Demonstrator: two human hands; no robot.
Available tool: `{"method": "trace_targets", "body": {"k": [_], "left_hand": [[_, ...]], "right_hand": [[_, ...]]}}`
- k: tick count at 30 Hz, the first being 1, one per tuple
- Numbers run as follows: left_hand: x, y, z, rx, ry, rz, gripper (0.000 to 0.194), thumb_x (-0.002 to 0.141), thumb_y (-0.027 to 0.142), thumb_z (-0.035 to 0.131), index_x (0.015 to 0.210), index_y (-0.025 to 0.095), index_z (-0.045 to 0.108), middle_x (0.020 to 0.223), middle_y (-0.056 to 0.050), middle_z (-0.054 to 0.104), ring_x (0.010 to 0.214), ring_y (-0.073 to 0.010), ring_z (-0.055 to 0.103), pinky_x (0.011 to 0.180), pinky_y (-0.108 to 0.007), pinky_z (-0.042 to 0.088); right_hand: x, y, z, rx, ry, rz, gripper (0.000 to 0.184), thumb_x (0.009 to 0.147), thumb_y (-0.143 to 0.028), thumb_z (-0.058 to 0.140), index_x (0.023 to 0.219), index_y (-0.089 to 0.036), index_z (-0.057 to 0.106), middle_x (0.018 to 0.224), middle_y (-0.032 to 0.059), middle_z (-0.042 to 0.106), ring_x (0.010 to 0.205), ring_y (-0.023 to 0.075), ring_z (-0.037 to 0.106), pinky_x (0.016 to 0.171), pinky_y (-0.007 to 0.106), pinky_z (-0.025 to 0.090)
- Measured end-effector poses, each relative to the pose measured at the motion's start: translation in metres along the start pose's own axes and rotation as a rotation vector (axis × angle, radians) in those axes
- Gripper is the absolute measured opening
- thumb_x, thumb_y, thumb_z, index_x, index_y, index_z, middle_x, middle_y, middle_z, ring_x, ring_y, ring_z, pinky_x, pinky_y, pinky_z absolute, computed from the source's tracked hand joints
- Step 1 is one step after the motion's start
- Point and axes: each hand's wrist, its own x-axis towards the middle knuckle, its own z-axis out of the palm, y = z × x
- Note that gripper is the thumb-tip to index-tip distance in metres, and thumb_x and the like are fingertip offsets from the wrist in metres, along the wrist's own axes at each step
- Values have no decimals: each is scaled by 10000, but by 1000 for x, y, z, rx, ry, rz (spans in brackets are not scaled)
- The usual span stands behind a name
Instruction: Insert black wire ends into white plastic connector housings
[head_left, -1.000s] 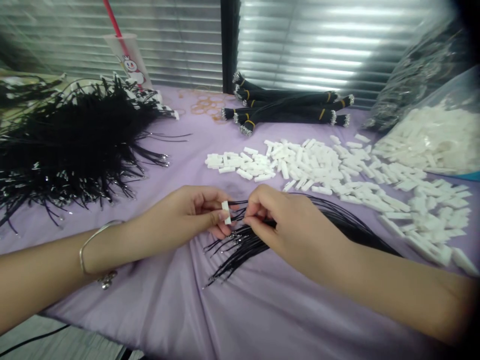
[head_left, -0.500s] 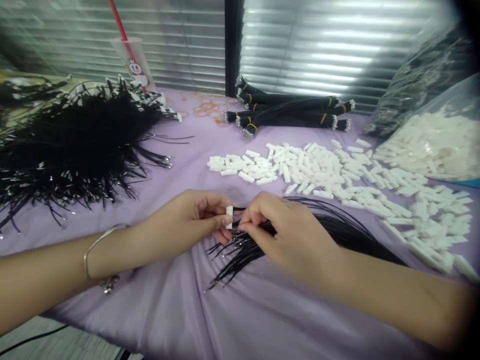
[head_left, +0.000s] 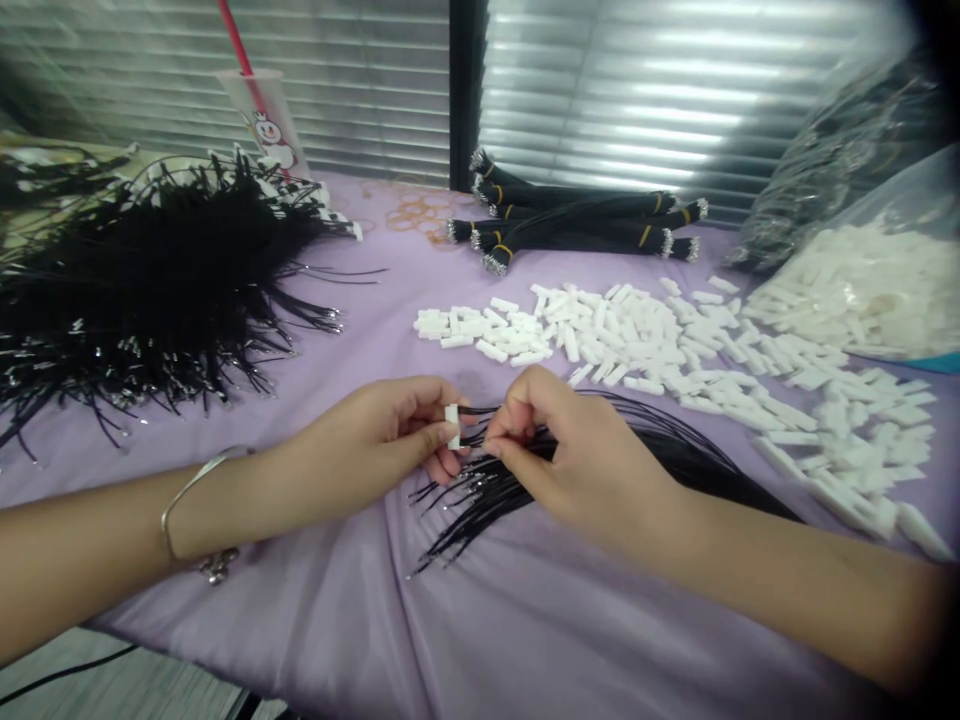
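So, L hand [head_left: 360, 440] has a small wht plastic connector housing [head_left: 452, 427] pinched upright betw thumb & index, narrow grip, other fingers curled under. R hand [head_left: 577, 450] is just beside it, also a narrow grip, pinching a few strands from a bunch of thin blk wires [head_left: 637, 435] w/ their tips right at the housing's side; can't tell if they're seated in it. Bunch lies on the lilac-clothed worktop [head_left: 480, 620], under & past R hand, long tails curving off to the right, small metal-tipped ends [head_left: 450, 530] splayed toward the lower left. L wrist has a thin silver bangle [head_left: 202, 490] w/ a charm. Big loose heap of blk wires [head_left: 150, 270] sits to the left, well apart from the hands. Ahead, scattered wht housings [head_left: 615, 335] spread in a band to the right, next to a clear plastic bag of more [head_left: 862, 290]. Behind those, blk wire bundles w/ yellow ties [head_left: 577, 225] lie together, a dark bag [head_left: 840, 160] at far right. Rubber bands [head_left: 416, 212] lie near the back edge, by a plastic cup w/ red straw [head_left: 262, 120], window blinds [head_left: 600, 100] behind
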Motion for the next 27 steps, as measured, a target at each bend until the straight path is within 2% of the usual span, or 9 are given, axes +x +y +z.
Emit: {"method": "trace_targets", "body": {"k": [7, 12, 14, 16, 18, 20, 24, 27], "left_hand": [[2, 0, 0, -25, 11, -49, 64, 828, 185, 544, 825, 122, 553, 658, 9, 628, 613, -80, 585, 619, -173, 484], [3, 1, 0, -65, 13, -64, 41, 823, 158, 549, 820, 120, 564, 651, 11, 632, 610, -80, 595, 617, -171, 503], [4, 2, 0, -79, 12, -80, 41, 829, 144, 535, 813, 118, 562, 645, 9, 631, 599, -83, 601, 622, -182, 511], [6, 3, -1, -107, 7, -90, 37, 832, 133, 525, 811, 121, 552, 649, 8, 632, 603, -88, 610, 626, -192, 515], [7, 4, -3, -141, 5, -82, 36, 832, 126, 522, 809, 127, 548, 676, 7, 635, 622, -89, 614, 620, -182, 506], [7, 4, -5, -177, -7, -68, 43, 835, 127, 518, 819, 134, 557, 713, 8, 636, 653, -87, 614, 627, -173, 495], [8, 1, -8, -183, -66, -33, 76, 844, 141, 510, 846, 148, 586, 756, 11, 635, 664, -84, 605, 617, -166, 478], [8, -1, -10, -179, -90, -23, 88, 848, 142, 506, 839, 150, 593, 767, 7, 634, 675, -83, 605, 623, -164, 478]], "right_hand": [[0, -2, 1, 25, 28, 47, 209, 746, -97, 538, 747, -211, 363, 662, -68, 568, 591, 90, 539, 568, 219, 388], [1, -1, 4, 15, 60, -6, 212, 744, -77, 553, 755, -202, 382, 666, -63, 555, 596, 79, 533, 552, 196, 379], [1, -2, 4, -37, 70, -69, 194, 748, -59, 549, 785, -191, 413, 678, -47, 543, 605, 82, 517, 553, 195, 376], [1, -5, 3, -150, 83, -189, 145, 768, -48, 528, 825, -167, 467, 735, -2, 534, 669, 106, 503, 612, 225, 396], [0, -8, 3, -290, 97, -341, 69, 810, -91, 510, 844, -142, 540, 817, 55, 515, 764, 151, 473, 699, 289, 406], [0, -10, 4, -373, 66, -446, 114, 851, -162, 493, 868, -143, 604, 879, 85, 496, 828, 186, 439, 755, 345, 393], [2, -8, 7, -323, -79, -480, 150, 864, -209, 501, 899, -173, 643, 941, 76, 504, 896, 196, 432, 801, 360, 360], [4, -6, 8, -281, -118, -475, 159, 862, -213, 509, 821, -167, 656, 953, 71, 515, 910, 191, 436, 805, 357, 346]]}}
